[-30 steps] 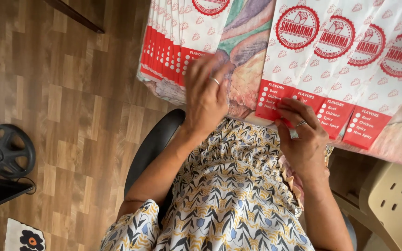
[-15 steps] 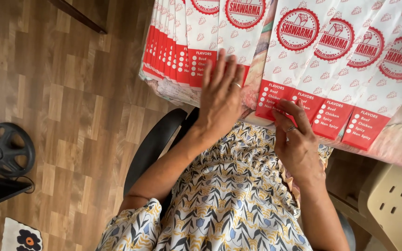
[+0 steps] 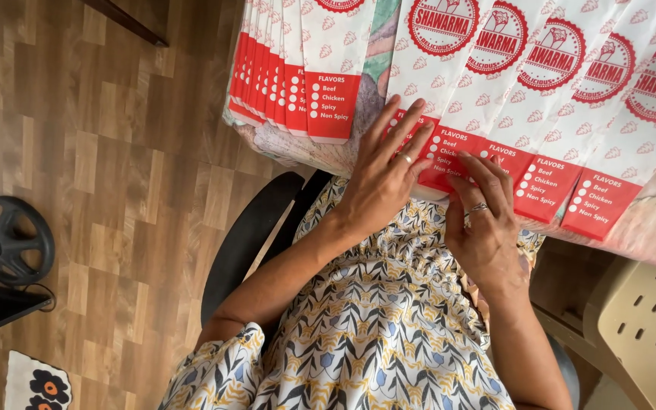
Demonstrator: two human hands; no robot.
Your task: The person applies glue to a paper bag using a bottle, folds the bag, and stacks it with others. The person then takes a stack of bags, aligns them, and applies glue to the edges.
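Now the left hand (image 3: 385, 178) has slid rightward from the fanned left stack (image 3: 290, 72) onto the nearest red-and-white paper sleeve (image 3: 438, 114) at the desk's (image 3: 647, 228) near edge, just beside the right hand (image 3: 484, 220). Both lie flat, fingers spread on its red end, each grip open and clasping nothing. That sleeve is long and white with a red round emblem, overlapping its neighbours in a slanted row.

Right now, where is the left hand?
In the head view, the left hand lies flat at centre on the nearest red-and-white paper bag, just left of the right hand.
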